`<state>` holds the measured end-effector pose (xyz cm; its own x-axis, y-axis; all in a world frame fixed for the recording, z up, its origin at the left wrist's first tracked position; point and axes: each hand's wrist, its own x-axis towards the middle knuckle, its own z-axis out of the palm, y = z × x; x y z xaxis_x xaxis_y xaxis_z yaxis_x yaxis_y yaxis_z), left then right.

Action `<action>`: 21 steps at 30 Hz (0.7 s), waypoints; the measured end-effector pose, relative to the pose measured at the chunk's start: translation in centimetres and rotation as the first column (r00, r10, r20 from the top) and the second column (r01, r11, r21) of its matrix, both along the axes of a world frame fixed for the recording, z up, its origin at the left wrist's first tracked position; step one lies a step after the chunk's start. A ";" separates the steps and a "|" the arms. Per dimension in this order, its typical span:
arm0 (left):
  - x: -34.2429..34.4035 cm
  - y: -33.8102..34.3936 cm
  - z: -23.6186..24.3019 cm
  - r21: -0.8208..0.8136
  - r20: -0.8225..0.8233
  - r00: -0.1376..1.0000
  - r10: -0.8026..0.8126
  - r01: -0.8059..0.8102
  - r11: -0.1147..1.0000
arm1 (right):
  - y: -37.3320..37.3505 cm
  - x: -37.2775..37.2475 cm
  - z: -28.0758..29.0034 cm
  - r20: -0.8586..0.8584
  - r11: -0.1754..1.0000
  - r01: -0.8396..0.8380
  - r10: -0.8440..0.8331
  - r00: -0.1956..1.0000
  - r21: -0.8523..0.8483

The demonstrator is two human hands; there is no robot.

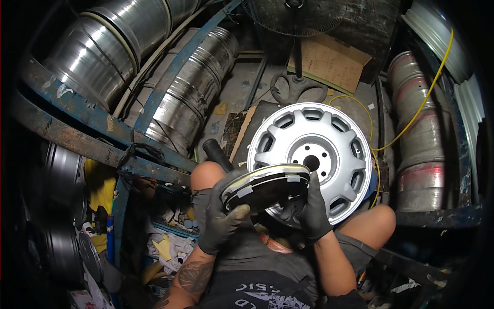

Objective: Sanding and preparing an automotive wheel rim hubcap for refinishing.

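Left hand and right hand pinch a disc's edges, hiding from me part of the silver wheel.

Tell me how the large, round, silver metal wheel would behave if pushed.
The large, round, silver metal wheel is probably stiff, since thick spokes brace it. Its broad, chunky build suggests real weight. With its face turned up, it would likely slide or tip before rolling, though its circular outline could let it roll on edge.
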<state>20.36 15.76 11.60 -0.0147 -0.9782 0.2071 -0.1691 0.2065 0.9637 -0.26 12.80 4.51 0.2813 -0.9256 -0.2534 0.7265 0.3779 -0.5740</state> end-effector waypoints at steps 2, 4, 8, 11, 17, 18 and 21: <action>1.5 0.6 -0.8 0.054 0.016 0.998 0.056 -0.057 0.997 | -0.2 0.1 -1.5 -0.449 0.994 -0.018 -0.030 0.893 -0.104; 2.7 0.9 -0.7 0.044 -0.086 0.981 0.172 -0.169 0.985 | -0.6 -1.4 0.9 -0.871 0.950 -0.311 0.138 0.472 -0.018; 4.0 0.1 1.5 0.015 0.200 0.975 0.095 -0.100 0.995 | 0.3 -1.7 4.5 -0.829 0.840 -0.137 -0.468 0.307 -0.524; 4.6 0.3 1.8 -0.078 0.491 0.871 -0.009 0.055 0.995 | 0.4 -1.2 5.5 -0.627 0.578 -0.267 -0.616 0.477 -0.771; 4.7 1.1 2.0 -0.009 0.535 0.842 -0.071 0.090 0.996 | 0.3 -0.9 5.6 -0.668 0.483 -0.494 -0.672 0.320 -0.723; 4.7 1.2 2.2 0.007 0.564 0.821 -0.087 0.101 0.995 | 0.6 -0.8 5.5 -0.608 0.430 -0.501 -0.747 0.270 -0.751; 4.2 1.1 3.0 0.019 0.611 0.783 -0.114 0.129 0.991 | 1.7 -1.2 5.0 -0.644 0.440 -0.593 -0.743 0.181 -0.674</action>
